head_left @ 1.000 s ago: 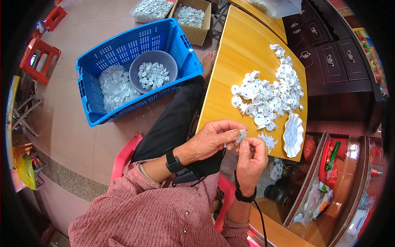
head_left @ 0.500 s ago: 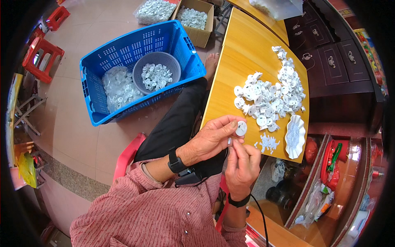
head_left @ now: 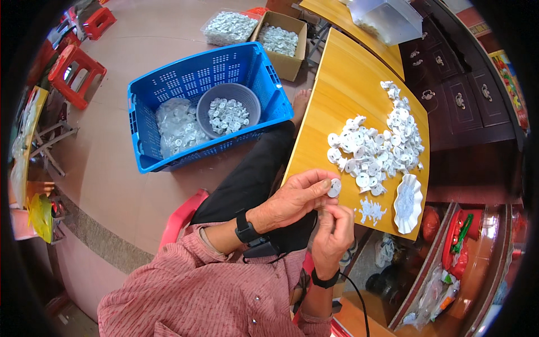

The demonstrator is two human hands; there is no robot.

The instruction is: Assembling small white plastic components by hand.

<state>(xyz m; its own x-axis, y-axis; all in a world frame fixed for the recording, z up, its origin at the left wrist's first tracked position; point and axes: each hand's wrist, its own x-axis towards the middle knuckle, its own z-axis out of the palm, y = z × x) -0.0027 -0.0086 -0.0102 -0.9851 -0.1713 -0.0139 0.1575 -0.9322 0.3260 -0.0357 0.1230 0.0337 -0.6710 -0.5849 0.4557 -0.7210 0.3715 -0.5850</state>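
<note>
Between the thumb and fingers of my left hand point(head_left: 300, 196) is a round white plastic part point(head_left: 334, 188), its flat disc face turned up. My right hand point(head_left: 335, 230) is pinched closed just below, its fingertips against the underside of that part. What those fingertips hold is hidden. Past my hands, a pile of similar white plastic parts point(head_left: 382, 146) spreads over the yellow wooden table point(head_left: 331, 84). Small pale slivers point(head_left: 370, 210) lie loose near the table's near corner. Beside them stands a white scalloped dish point(head_left: 414, 222) with more small pale pieces in it.
A blue perforated crate point(head_left: 191, 67) on the floor at left holds a grey bowl point(head_left: 255, 104) of white parts and a clear bag point(head_left: 177, 126). Behind it stand a filled cardboard box point(head_left: 289, 64) and a clear tub point(head_left: 227, 28). Dark drawers point(head_left: 460, 101) stand along the right.
My right fingertips have risen to the round part's underside. The small pale piece that showed at them is now hidden. The whole scene has shifted slightly down and right in view.
</note>
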